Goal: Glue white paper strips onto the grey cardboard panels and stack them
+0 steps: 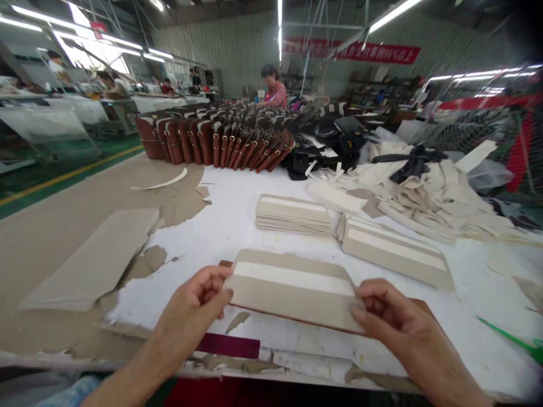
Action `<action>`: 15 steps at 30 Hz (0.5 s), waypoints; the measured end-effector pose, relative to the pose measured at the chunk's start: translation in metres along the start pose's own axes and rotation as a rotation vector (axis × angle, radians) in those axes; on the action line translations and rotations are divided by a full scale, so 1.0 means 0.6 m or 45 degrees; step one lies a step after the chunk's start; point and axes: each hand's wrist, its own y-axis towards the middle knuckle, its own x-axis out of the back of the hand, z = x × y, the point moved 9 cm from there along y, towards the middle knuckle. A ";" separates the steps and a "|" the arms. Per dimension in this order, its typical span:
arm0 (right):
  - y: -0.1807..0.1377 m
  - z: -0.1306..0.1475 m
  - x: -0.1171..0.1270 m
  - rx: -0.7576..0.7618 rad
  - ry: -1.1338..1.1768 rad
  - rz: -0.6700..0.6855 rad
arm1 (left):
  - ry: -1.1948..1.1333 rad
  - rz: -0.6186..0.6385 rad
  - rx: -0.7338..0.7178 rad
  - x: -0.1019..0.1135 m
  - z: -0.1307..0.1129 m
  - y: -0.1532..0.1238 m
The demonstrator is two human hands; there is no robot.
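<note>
While two hands (193,302) (399,319) pinch one beige panel (288,294), two stacks (292,217) (396,254) lie beyond.

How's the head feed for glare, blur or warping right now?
Head view: ceiling lights glare white; same view, the red banner's lettering is partly smeared and the upper right corner falls dark; head view again, the edges look stretched, but the beige panel between left hand and right hand reads fairly clearly.

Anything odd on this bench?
Yes. The white table covering is torn: its ragged left edge bares brown underneath. Off-white scraps lie in a heap at right, unlike the neat panel stack. The held beige panel looks intact.
</note>
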 end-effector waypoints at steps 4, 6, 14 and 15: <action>-0.090 -0.046 -0.034 0.070 -0.289 0.208 | 0.349 0.026 0.031 0.000 0.068 -0.081; -0.104 -0.056 -0.037 0.097 -0.405 0.199 | 0.509 0.029 0.009 -0.002 0.080 -0.095; -0.096 -0.041 -0.062 0.178 -0.587 0.252 | 0.888 0.009 -0.024 -0.001 0.058 -0.093; -0.096 -0.039 -0.063 0.184 -0.591 0.253 | 0.923 -0.027 -0.040 0.005 0.055 -0.092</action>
